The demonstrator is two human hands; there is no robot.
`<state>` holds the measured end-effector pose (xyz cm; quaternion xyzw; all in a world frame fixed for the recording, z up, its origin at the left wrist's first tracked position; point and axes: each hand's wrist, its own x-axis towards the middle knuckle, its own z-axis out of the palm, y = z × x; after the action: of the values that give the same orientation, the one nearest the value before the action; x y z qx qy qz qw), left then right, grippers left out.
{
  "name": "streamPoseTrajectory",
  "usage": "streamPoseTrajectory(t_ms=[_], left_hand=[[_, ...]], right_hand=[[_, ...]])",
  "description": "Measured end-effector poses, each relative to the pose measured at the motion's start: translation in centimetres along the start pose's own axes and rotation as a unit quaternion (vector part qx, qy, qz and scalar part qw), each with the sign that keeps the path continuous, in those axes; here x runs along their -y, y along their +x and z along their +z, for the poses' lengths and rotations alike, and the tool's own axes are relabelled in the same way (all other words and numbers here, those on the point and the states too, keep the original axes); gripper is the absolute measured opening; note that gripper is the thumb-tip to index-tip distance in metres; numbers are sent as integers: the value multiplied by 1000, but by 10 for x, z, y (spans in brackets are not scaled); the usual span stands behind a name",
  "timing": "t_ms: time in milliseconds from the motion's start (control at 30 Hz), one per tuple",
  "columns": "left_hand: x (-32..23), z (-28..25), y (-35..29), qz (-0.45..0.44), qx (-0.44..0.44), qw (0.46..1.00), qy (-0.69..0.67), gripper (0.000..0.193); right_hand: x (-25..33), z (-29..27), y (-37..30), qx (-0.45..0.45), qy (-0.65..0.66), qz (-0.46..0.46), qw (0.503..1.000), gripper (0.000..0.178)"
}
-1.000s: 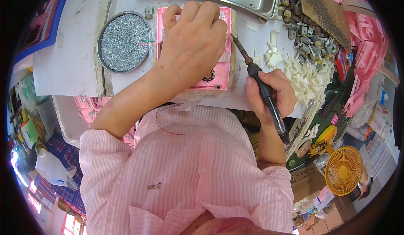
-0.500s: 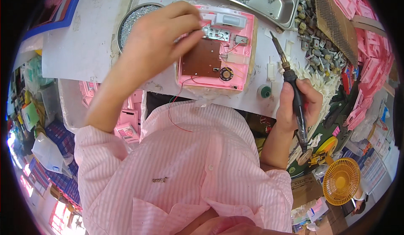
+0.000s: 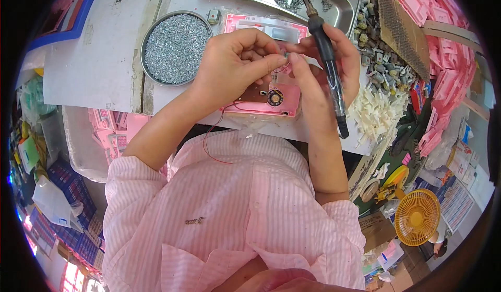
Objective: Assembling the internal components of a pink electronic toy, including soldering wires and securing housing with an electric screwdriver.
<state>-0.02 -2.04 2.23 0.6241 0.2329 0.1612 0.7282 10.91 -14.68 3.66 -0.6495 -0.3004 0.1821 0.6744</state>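
Note:
A pink plastic case [image 3: 288,107] lies open on the table in front of me, with a brown board [image 3: 245,94] and a small round black speaker [image 3: 275,97] inside. Over the case, my left hand [image 3: 237,62] pinches thumb and fingers together on something too small to make out, perhaps a wire. My right hand [image 3: 326,72] grips a soldering iron [image 3: 326,46] with a black handle, its tip pointing up and away. The right thumb and fingertips meet the left fingertips. Both hands hide much of the case. A thin red wire [image 3: 206,140] trails from the case toward my shirt.
A round bowl of silver screws [image 3: 175,49] stands left. A steel compartment tray [image 3: 344,12] holds dark screws at the back. On the right lie small motors [image 3: 389,65], white plastic strips [image 3: 378,112] and pink parts [image 3: 449,83]. A bin [image 3: 83,146] sits lower left.
My right hand has brought the soldering iron from the right up over the case. My left hand has moved right, and the two hands now meet.

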Motion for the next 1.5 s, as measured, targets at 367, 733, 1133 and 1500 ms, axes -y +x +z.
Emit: streamPoseTrajectory(t_ms=[367,733,1133,1500], left_hand=[[-17,-25,10,92,57,958,267,14],[0,-12,23,210,-31,890,403,13],[4,-13,24,219,-45,884,411,14],[5,-13,25,229,-51,883,406,13]], right_hand=[[-3,-27,-15,-54,-34,-61,996,47],[3,-61,-29,47,-181,-201,962,32],[-9,-51,-27,62,-176,-192,963,28],[-10,-47,-26,67,-216,-179,958,27]])
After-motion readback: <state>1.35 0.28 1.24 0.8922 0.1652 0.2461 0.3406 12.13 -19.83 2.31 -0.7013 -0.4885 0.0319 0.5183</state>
